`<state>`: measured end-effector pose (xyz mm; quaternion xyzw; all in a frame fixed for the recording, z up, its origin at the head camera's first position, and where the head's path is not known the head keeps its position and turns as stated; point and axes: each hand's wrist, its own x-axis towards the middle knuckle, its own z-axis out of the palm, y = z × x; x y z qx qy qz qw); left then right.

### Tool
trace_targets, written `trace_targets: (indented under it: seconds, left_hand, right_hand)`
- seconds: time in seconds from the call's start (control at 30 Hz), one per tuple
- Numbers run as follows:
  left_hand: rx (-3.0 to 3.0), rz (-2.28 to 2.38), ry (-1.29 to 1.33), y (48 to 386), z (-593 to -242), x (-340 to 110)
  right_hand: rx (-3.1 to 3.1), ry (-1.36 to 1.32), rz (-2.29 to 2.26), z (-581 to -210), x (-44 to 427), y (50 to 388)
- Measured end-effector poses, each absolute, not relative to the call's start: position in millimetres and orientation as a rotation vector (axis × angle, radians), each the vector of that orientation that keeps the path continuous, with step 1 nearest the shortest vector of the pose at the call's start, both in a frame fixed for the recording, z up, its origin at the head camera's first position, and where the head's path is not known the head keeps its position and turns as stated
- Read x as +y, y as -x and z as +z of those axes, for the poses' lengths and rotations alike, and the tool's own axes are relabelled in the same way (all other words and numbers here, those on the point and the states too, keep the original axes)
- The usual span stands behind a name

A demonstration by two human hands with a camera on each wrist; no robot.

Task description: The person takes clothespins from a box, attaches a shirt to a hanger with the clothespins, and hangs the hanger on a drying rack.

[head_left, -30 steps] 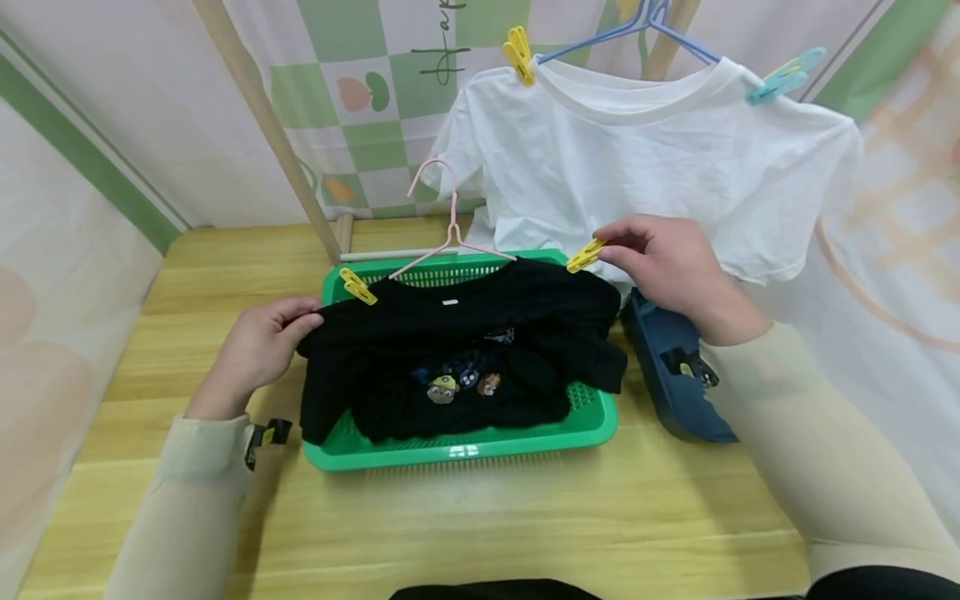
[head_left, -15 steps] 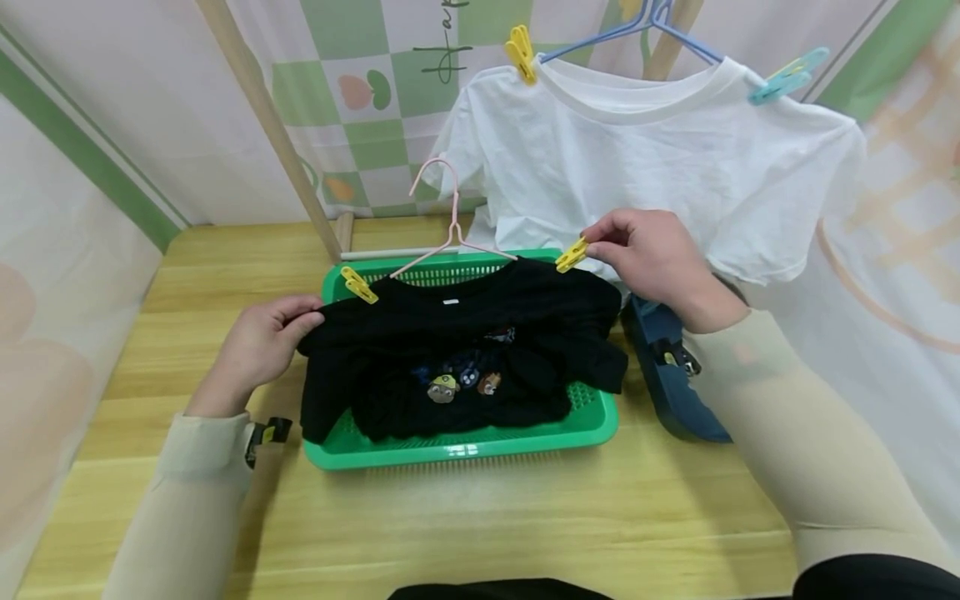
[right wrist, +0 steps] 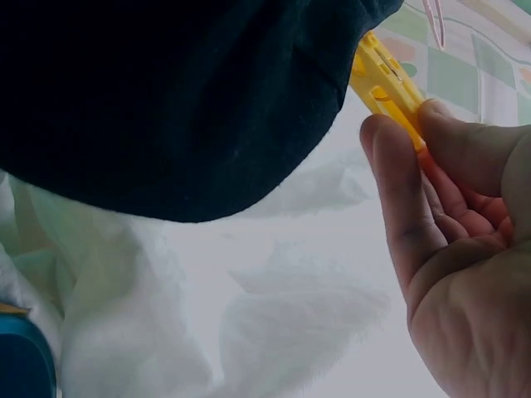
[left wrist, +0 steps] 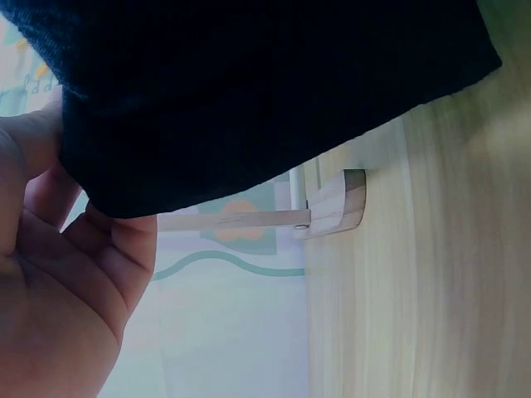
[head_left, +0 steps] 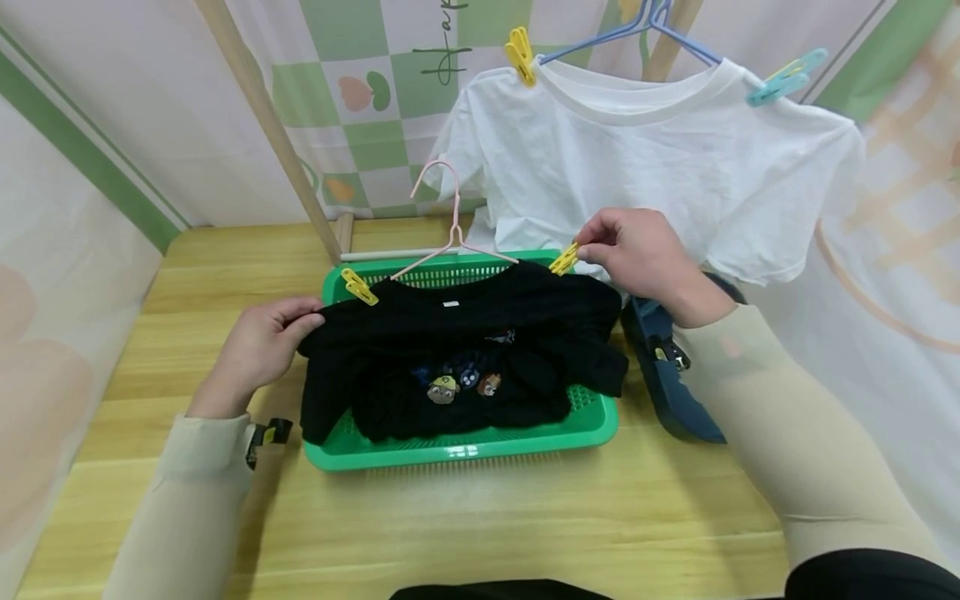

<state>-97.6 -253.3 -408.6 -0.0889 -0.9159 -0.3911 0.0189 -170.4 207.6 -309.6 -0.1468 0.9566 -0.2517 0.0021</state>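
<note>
A black T-shirt [head_left: 480, 321] with cartoon faces on its front lies over a green basket [head_left: 457, 454], on a pink hanger [head_left: 456, 212]. My left hand [head_left: 258, 350] pinches its left sleeve edge; the left wrist view shows the black cloth [left wrist: 265, 108] between thumb and fingers. A yellow clothespin [head_left: 359, 287] sits at the left shoulder. My right hand [head_left: 633, 258] pinches a second yellow clothespin [head_left: 564, 259] by its handles, thumb against fingers. In the right wrist view that clothespin's [right wrist: 386, 83] front end meets the shirt's edge; whether it grips the cloth is hidden.
Behind on the right, a white T-shirt [head_left: 622, 158] hangs from a blue hanger [head_left: 600, 37], with a yellow clothespin [head_left: 520, 56] and a teal clothespin [head_left: 787, 77]. A dark blue container [head_left: 678, 400] stands right of the basket. A wooden post [head_left: 270, 125] rises at back left.
My right hand has moved left with the yellow clothespin, bringing it to the black shirt's right shoulder near the hanger. The left hand stays at the sleeve.
</note>
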Motion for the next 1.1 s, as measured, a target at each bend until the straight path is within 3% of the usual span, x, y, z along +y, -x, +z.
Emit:
trace_targets:
  seconds: [0.57, 1.1]
  left_hand:
    - [-2.776, -1.240, 0.310, 96.6, -412.9, -252.7]
    - [-2.819, -1.208, 0.296, 96.0, -410.8, -253.3]
  right_hand:
    - [2.907, 0.363, -0.924, -304.5, 213.8, 181.9]
    - [2.834, 0.497, -0.853, -314.1, 204.1, 180.6]
